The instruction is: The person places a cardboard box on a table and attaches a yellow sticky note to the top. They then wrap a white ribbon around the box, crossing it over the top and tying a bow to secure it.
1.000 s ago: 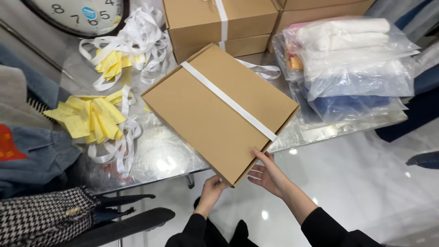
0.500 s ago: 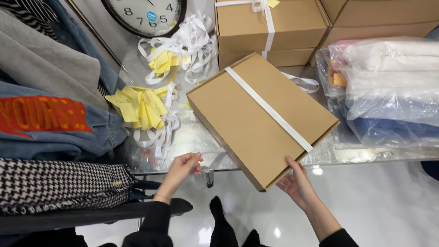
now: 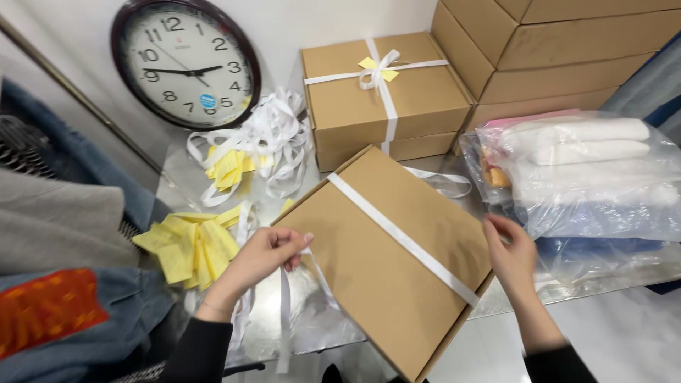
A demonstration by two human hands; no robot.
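**Left hand pinches ribbon at the box edge, with the box hanging off the table**

Left hand [image 3: 268, 257] closes its fingertips on a loose white ribbon strand [image 3: 285, 312] right at the near-left edge of the flat brown cardboard box [image 3: 386, 262]; the strand hangs down past the glossy table top [image 3: 312, 326]. The right hand [image 3: 512, 254] rests against the box's right edge, fingers loosely curled and touching the card, not gripping anything I can make out. A band of the same white ribbon [image 3: 404, 240] already runs diagonally over the lid.

The box lies turned at an angle, and its near corner juts beyond the table edge. A firm tug on the strand could slide it further off the slick surface and tip it to the floor, since the right hand only steadies one side. The diagonal band may also slip toward a corner if it is pulled unevenly. Behind lie a tied cardboard box with a bow [image 3: 383, 92] and a heap of white ribbons and yellow paper tags [image 3: 245, 152], close enough for the loose end to snag.
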